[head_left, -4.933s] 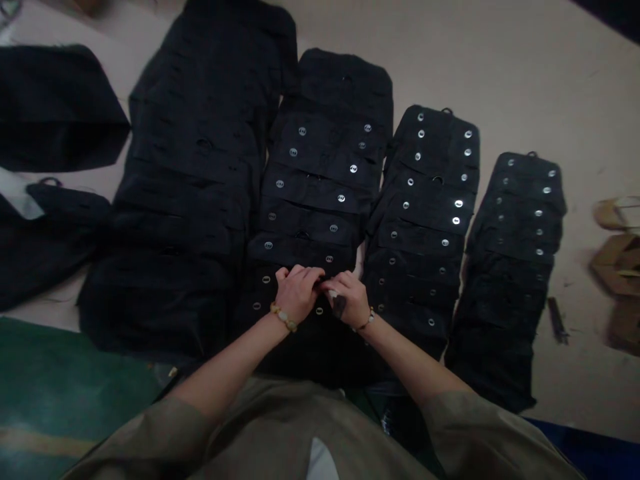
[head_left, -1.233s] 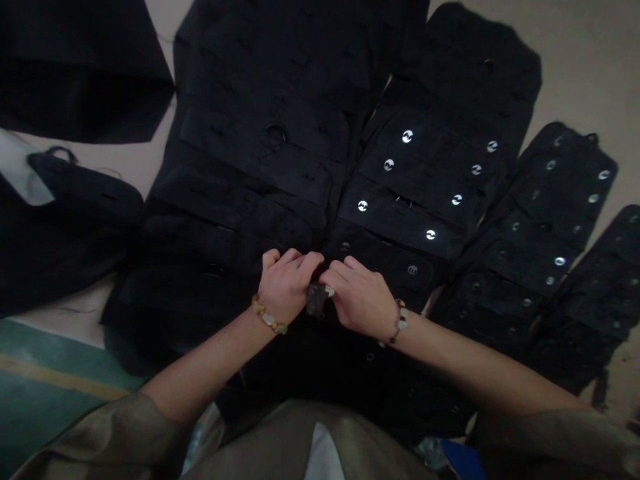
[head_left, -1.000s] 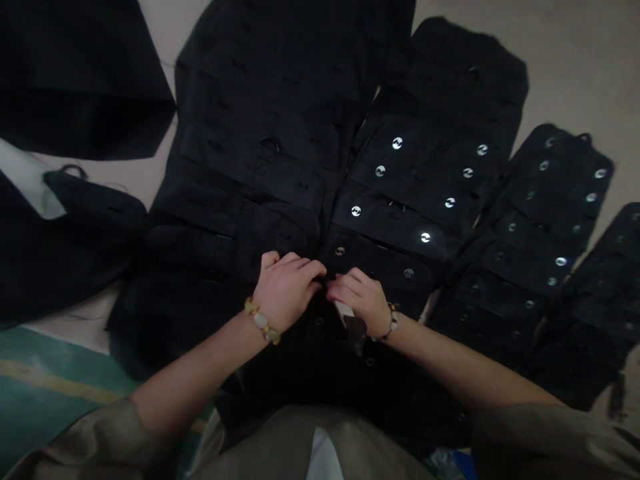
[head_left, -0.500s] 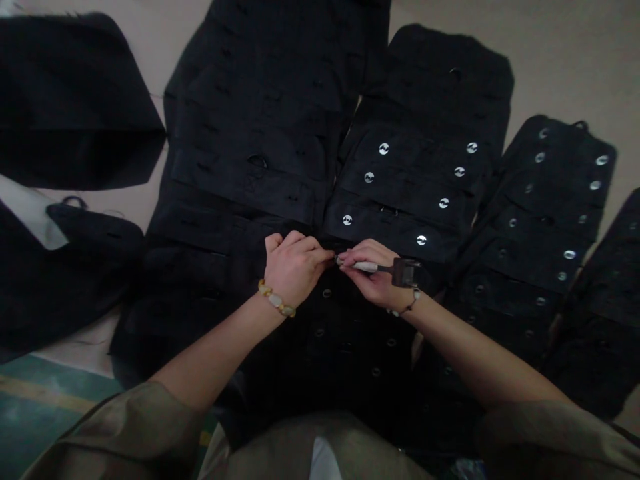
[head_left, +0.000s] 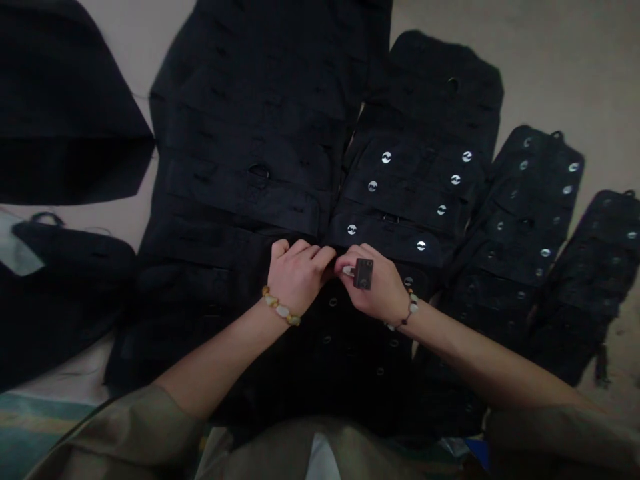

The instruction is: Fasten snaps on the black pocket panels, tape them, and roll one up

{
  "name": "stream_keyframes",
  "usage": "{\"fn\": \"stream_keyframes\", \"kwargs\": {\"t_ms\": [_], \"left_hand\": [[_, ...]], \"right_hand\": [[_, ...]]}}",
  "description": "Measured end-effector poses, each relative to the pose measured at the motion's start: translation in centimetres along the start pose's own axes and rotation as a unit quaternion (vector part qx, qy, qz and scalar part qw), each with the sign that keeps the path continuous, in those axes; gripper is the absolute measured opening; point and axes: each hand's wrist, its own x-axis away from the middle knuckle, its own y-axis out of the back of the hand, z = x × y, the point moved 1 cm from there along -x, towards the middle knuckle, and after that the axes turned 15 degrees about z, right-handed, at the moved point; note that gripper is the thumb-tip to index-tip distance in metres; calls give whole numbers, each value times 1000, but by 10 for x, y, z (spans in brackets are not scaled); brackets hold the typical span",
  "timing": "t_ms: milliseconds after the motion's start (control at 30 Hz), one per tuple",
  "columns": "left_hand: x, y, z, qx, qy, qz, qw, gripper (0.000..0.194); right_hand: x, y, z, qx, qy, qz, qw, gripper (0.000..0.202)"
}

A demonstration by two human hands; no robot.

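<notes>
Both hands meet over a stack of black fabric pieces, at the edge of a black fabric panel (head_left: 387, 223) with shiny metal snaps. My left hand (head_left: 299, 275) is closed, fingertips pinched on the black cloth; the exact spot is hidden beneath the fingers. My right hand (head_left: 375, 283) is closed around a small tool (head_left: 363, 274) with a light handle and a dark block at its upper end. The tool points toward the camera, its working tip out of sight by the left fingertips. A metal snap (head_left: 421, 246) lies just above my right hand.
A large black fabric piece (head_left: 240, 133) with a D-ring (head_left: 259, 171) spreads to the left. More snap-studded pieces (head_left: 537, 173) overlap toward the right. Other black cloth (head_left: 65, 107) lies at far left on the pale surface (head_left: 565, 60).
The tool has tipped from lying sideways across my right hand to standing more upright. My right hand has turned with it. The left hand stays nearly in place; the view has shifted slightly.
</notes>
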Motion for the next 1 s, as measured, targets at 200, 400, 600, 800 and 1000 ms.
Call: {"fn": "stream_keyframes", "kwargs": {"t_ms": [200,400,600,800,1000], "left_hand": [[-1,2,3,17,-7,6,1000,9],[0,2,6,21,-19,46,999,14],[0,1,4,24,14,38,999,7],[6,5,-7,12,36,33,999,15],[19,10,-24,-2,64,5,998,15]], "right_hand": [[-11,14,22,111,-58,111,986,10],[-7,11,24,153,-45,116,980,18],[20,-17,-13,61,84,-35,994,15],[48,-14,-17,-194,115,-181,957,14],[47,-9,-11,-222,94,-219,946,14]]}}
